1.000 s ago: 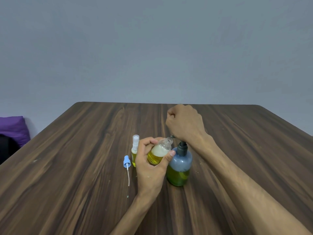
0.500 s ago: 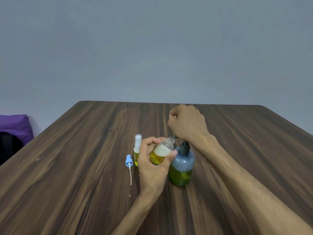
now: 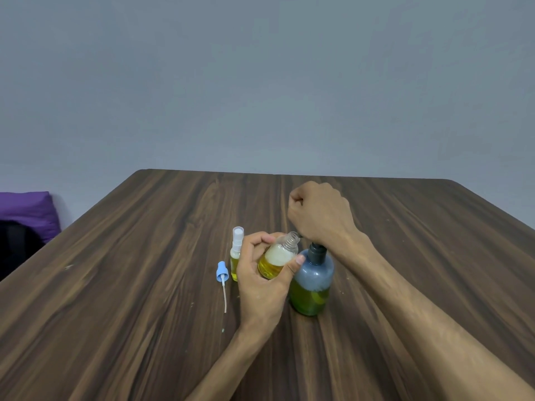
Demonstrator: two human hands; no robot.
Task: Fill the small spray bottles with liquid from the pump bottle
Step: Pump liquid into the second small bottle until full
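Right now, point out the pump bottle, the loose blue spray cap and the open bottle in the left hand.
pump bottle [image 3: 314, 280]: head view, on its grey-blue body.
blue spray cap [image 3: 222, 272]: head view, on the cap's head.
open bottle [image 3: 278, 259]: head view, on its foamy belly.

Soft, even, dimmish light; faint shadows, wide-angle bending at edges

The right hand [image 3: 320, 215], curled into a fist, covers the pump head of the pump bottle [image 3: 312, 280], so only the dark collar shows. The left hand [image 3: 262, 280] hides the lower part of the capped spray bottle [image 3: 236, 250] beside the pump bottle. A purple cushion [image 3: 27, 211] is cut off at the left edge.
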